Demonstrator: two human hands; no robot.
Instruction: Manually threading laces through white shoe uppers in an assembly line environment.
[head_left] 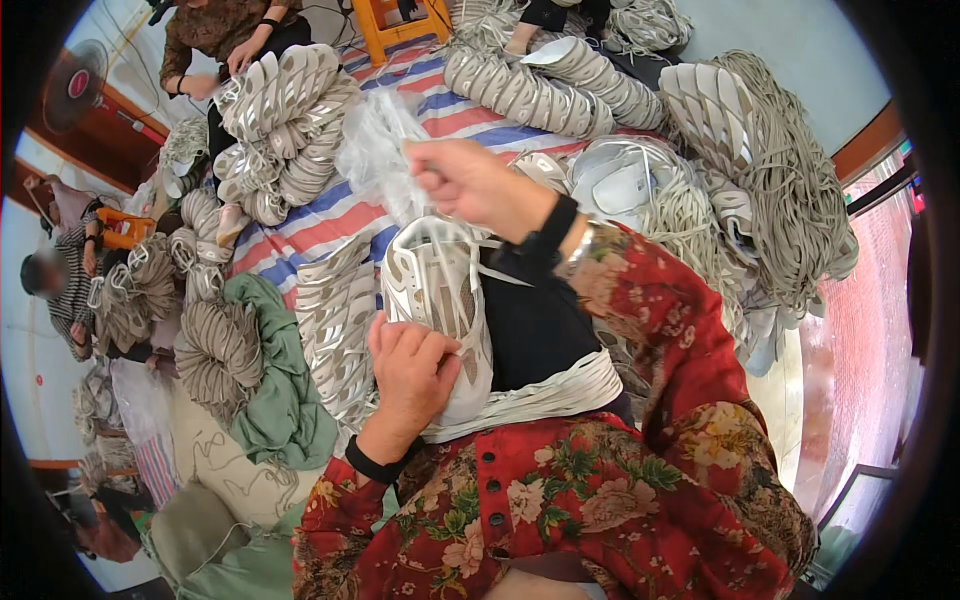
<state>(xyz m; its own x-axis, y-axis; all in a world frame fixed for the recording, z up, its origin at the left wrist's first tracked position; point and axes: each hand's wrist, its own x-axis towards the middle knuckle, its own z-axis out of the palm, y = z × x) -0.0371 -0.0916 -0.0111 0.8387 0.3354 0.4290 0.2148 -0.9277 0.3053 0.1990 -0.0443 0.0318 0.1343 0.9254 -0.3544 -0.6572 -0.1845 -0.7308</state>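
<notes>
Head view: rounded white-and-beige upper (pixel 437 275), thin pale lace (pixel 508 277)

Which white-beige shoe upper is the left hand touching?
The single white-beige mesh shoe upper mid-picture, with the left hand on it; the white-beige uppers left of it are stacked.

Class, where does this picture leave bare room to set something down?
The red-white-and-blue striped sheet shows bare between the crumpled clear plastic bag and the rolled beige-and-white shoe uppers to its right. Pale floor shows between the crumpled green cloth and grey-green fabric bundle, with loose string there. Heaped beige cords crowd the right side.
</notes>
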